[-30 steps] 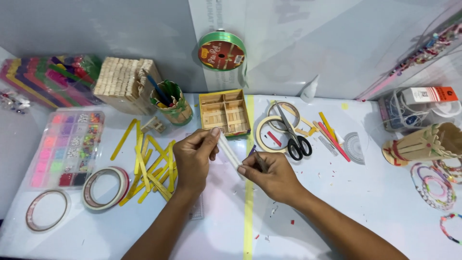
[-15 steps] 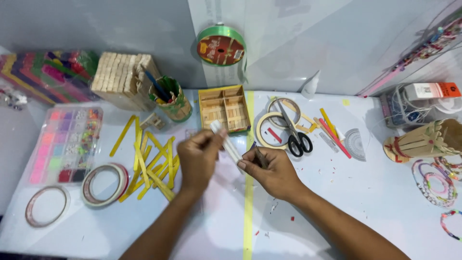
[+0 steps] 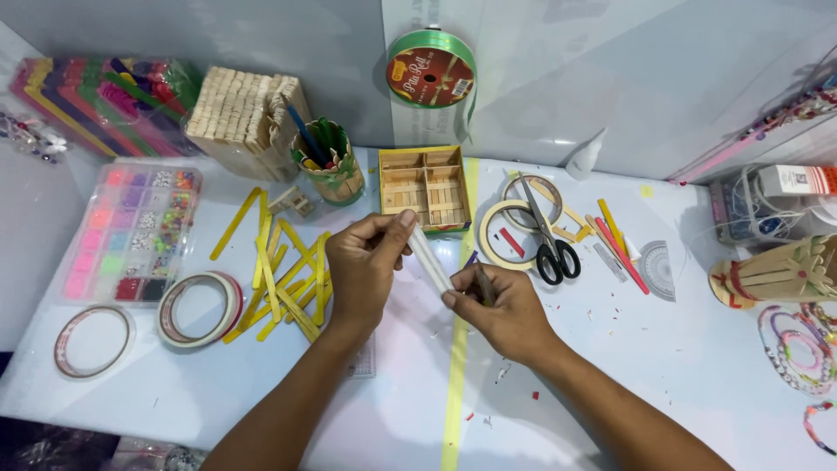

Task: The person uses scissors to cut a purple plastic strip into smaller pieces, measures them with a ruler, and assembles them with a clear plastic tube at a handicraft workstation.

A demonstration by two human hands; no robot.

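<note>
Both hands hold a pale flat craft stick (image 3: 430, 259) above the white table (image 3: 663, 366). My left hand (image 3: 364, 270) pinches its upper end between thumb and fingers. My right hand (image 3: 499, 305) grips the lower end and also holds a thin dark tool against the palm. Just beyond the hands stands a small wooden box (image 3: 425, 188) with several compartments. A loose heap of yellow sticks (image 3: 283, 275) lies to the left of my left hand.
Black scissors (image 3: 547, 240) lie over tape rings (image 3: 503, 234) at right, with coloured sticks (image 3: 612, 240) and a protractor (image 3: 658, 270). At left are a bead organiser (image 3: 132, 231), tape rolls (image 3: 199, 307), a pen cup (image 3: 330, 161) and a stick block (image 3: 244, 118). A green ribbon spool (image 3: 432, 77) leans on the wall.
The hands have turned the pale stick slightly and stayed in the same place above the table. The camera view shifted a little; nothing else moved.
</note>
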